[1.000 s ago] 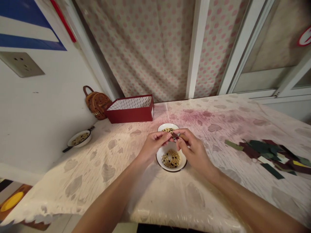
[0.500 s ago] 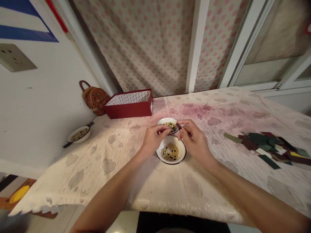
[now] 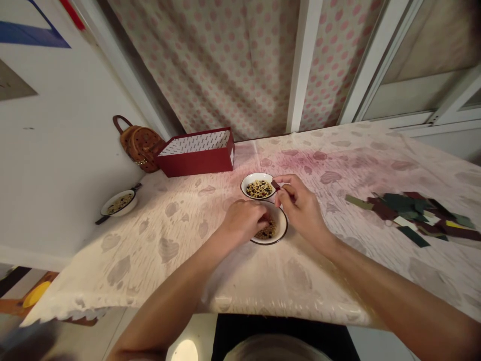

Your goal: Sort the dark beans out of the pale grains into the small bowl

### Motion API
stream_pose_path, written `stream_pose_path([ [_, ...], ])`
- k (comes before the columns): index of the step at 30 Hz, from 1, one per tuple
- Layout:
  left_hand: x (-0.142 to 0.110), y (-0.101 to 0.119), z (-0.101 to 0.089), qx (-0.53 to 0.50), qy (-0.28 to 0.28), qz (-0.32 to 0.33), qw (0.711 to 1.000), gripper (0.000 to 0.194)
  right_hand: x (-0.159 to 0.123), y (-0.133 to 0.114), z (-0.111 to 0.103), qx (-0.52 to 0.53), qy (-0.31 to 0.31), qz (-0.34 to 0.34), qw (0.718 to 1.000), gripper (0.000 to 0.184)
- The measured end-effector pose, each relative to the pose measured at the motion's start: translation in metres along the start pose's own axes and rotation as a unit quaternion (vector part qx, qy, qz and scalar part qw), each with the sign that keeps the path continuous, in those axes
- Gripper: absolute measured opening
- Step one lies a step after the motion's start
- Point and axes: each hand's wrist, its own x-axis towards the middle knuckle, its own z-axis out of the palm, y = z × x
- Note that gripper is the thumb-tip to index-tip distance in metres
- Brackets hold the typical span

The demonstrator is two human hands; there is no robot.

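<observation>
1. One bare left hand [image 3: 244, 220] at the near round white bowl with a thin dark rim [image 3: 280, 220], fingers bent down among small round tan and black bean-like pieces [image 3: 267, 232].
2. Left grip: fingertips hidden, so impossible to make out whether closed or parted, or on what.
3. Bare right hand [image 3: 301, 204] just beside the right edges of both central bowls, grip pinched between thumb and fingers on a small flat dark-brown strip [image 3: 275, 185].
4. Just beyond the near bowl, a far round white bowl with a thin dark rim [image 3: 248, 180], with yellow and black bean-like pieces [image 3: 259, 189] inside.
5. Well to the right, a loose pile of flat green, maroon, white and yellow strips [image 3: 409, 208].
6. Far to the left, close to the wall, a white bowl with two dark handles [image 3: 130, 206], with pale and dark pieces inside.
7. At far left, an open-topped dark-red rectangular box [image 3: 197, 164] with white patterned lining, just right of a small brown backpack [image 3: 140, 144].
8. Beneath, the bench under a cream cloth with grey leaf shapes [image 3: 248, 281], pinkish toward the far side.
</observation>
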Motion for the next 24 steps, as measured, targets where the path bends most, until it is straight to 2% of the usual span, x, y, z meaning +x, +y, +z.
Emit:
stream_pose_path([
  [4, 0.002, 0.002, 0.003, 0.023, -0.003, 0.011, 1.0, 0.011, 0.0, -0.001, 0.0, -0.007, -0.001, -0.004, 1.0, 0.023],
  [8, 0.003, 0.001, 0.006, -0.014, 0.026, 0.004, 1.0, 0.012, -0.001, -0.004, -0.002, -0.011, -0.004, -0.004, 1.0, 0.023],
  [10, 0.002, 0.0, 0.008, -0.072, 0.047, -0.008, 0.996, 0.01, -0.001, -0.005, -0.002, -0.013, -0.004, -0.006, 1.0, 0.022],
  [12, 0.002, -0.004, 0.008, -0.194, 0.071, -0.014, 0.978, 0.009, -0.002, -0.005, -0.003, -0.009, -0.004, -0.006, 1.0, 0.022],
  [14, 0.003, -0.009, 0.008, -0.359, 0.094, -0.023, 0.929, 0.006, -0.002, -0.005, -0.003, -0.004, -0.006, -0.005, 1.0, 0.022],
  [16, 0.005, -0.015, 0.007, -0.507, 0.108, -0.046, 0.854, 0.006, -0.002, -0.005, -0.003, 0.001, -0.014, -0.009, 1.0, 0.021],
  [18, 0.008, -0.019, 0.005, -0.611, 0.117, -0.083, 0.779, 0.013, -0.003, -0.007, -0.002, 0.009, -0.028, -0.02, 0.999, 0.02],
  [20, 0.01, -0.021, 0.005, -0.677, 0.12, -0.109, 0.718, 0.019, -0.004, -0.008, -0.002, 0.023, -0.046, -0.033, 0.998, 0.018],
  [22, 0.012, -0.021, 0.005, -0.716, 0.118, -0.119, 0.677, 0.022, -0.005, -0.009, -0.001, 0.035, -0.061, -0.045, 0.997, 0.018],
  [24, 0.013, -0.021, 0.006, -0.739, 0.113, -0.116, 0.654, 0.024, -0.006, -0.008, 0.0, 0.04, -0.069, -0.054, 0.995, 0.018],
])
